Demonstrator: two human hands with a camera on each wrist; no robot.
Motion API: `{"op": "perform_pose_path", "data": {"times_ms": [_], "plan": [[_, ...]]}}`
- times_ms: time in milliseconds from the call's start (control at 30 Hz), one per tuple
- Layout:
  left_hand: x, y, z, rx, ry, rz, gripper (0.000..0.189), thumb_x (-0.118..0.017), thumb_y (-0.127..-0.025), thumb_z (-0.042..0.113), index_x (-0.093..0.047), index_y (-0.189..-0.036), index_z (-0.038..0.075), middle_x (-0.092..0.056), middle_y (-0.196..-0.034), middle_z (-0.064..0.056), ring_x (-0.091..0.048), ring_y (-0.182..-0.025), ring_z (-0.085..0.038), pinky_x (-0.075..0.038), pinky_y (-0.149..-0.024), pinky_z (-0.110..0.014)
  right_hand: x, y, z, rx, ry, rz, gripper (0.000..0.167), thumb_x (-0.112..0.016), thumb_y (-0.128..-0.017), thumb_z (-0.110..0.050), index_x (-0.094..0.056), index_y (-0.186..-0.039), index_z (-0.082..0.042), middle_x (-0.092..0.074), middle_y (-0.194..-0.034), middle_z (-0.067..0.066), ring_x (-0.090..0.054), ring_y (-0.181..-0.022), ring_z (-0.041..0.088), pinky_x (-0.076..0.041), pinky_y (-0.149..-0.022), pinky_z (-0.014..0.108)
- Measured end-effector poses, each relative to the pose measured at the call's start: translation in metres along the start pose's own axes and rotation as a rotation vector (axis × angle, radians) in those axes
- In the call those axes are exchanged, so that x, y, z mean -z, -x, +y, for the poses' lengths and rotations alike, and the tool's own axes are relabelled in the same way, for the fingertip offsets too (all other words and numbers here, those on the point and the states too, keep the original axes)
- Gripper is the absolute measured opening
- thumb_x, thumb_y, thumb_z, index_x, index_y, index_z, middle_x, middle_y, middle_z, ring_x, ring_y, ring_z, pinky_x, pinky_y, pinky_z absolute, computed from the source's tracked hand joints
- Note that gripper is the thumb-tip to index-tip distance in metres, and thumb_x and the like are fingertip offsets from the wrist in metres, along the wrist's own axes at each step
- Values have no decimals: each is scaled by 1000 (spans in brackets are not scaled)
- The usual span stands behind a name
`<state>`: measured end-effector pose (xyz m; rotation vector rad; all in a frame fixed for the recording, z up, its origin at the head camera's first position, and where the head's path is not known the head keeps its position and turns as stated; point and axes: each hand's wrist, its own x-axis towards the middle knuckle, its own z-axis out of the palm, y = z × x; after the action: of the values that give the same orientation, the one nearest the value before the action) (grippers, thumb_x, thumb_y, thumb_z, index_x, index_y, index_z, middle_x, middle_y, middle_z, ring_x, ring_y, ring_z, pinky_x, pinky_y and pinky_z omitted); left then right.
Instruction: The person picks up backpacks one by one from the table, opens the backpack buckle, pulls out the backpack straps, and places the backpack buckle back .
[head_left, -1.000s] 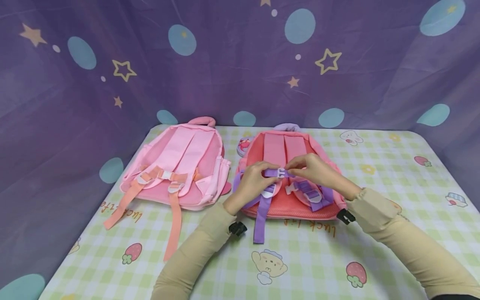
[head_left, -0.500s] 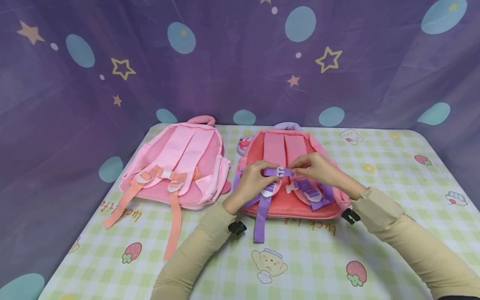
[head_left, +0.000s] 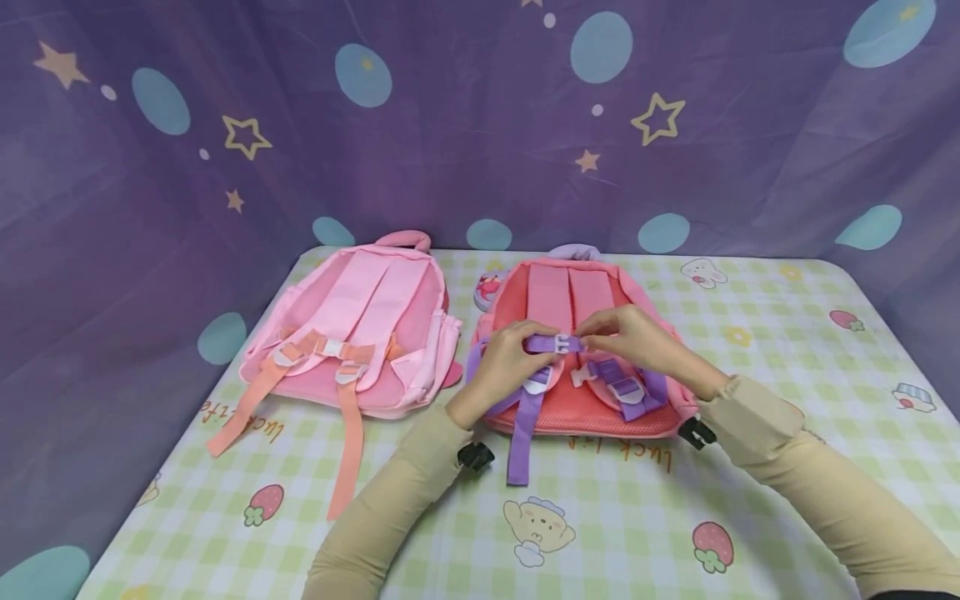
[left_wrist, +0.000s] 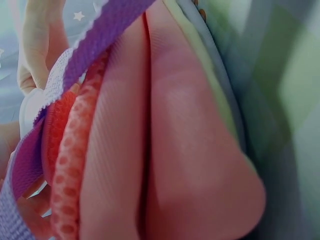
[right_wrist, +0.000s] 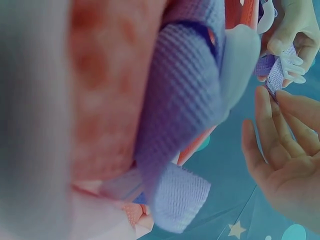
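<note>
A coral-pink backpack (head_left: 585, 421) lies with its shoulder straps up. Over its middle, my left hand (head_left: 506, 358) grips a purple webbing strap (head_left: 540, 343) beside a white prong buckle (head_left: 562, 344). My right hand (head_left: 626, 337) pinches the strap's end on the buckle's other side; in the right wrist view its thumb and fingertips meet on the webbing (right_wrist: 276, 80), close below the buckle prongs (right_wrist: 292, 67). A second white buckle part (head_left: 582, 377) lies lower on the backpack, near a purple strap with a white adjuster (head_left: 628, 392). The backpack's side (left_wrist: 185, 125) fills most of the left wrist view.
A light pink backpack (head_left: 360, 292) lies to the left, its orange straps (head_left: 347, 450) trailing over the checked tablecloth (head_left: 615, 533). One purple strap tail (head_left: 519, 450) hangs off the coral backpack's front. A purple patterned curtain (head_left: 480, 125) rises behind the table.
My right hand has shifted slightly to the right along the strap's end, then back a touch. The left hand keeps its grip, and both backpacks stay in place.
</note>
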<state>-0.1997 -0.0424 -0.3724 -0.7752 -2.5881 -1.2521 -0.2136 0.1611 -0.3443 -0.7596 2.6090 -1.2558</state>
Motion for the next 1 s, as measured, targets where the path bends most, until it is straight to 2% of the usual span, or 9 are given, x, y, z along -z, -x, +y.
{"op": "perform_pose_path", "data": {"times_ms": [133, 333, 567, 833, 1000], "plan": [[0, 0, -1, -5, 9, -3, 29, -70, -75, 18, -65, -101, 7, -64, -99, -3, -57, -93, -13, -45, -78, -23, -1, -1, -2, 7, -38, 1, 17, -57, -83, -2, -66, -97, -1, -66, -93, 10, -62, -86, 21, -49, -72, 27], [-1, -1, -1, -1, 7, -9, 30, -71, -75, 17, -65, -103, 7, -63, -100, -2, -57, -96, -13, -44, -81, -23, -2, -1, -2, 3, -38, 15, 16, -59, -83, -5, -67, -97, -3, -66, -93, 8, -61, -89, 21, -48, -78, 33], [-1, -1, -1, 20, 15, -24, 32, -70, -76, 18, -63, -105, 7, -63, -103, -3, -56, -98, -13, -44, -83, -25, -3, -2, -5, -3, -53, 21, 15, -61, -82, -8, -67, -96, -4, -66, -92, 8, -62, -87, 21, -48, -77, 34], [1, -1, -2, 50, 116, -31, 29, -71, -75, 17, -60, -101, 8, -63, -98, -3, -57, -90, -11, -44, -78, -23, -3, 1, -1, 32, -54, 33, 17, -58, -85, -10, -66, -97, -2, -66, -93, 10, -62, -89, 21, -49, -77, 31], [2, 0, -3, 51, 156, -41, 26, -70, -75, 19, -60, -97, 10, -63, -95, -1, -56, -87, -9, -44, -75, -22, -3, 1, 0, 23, -78, 30, 18, -56, -87, -14, -66, -97, -2, -66, -87, 8, -63, -82, 19, -49, -71, 26]]}}
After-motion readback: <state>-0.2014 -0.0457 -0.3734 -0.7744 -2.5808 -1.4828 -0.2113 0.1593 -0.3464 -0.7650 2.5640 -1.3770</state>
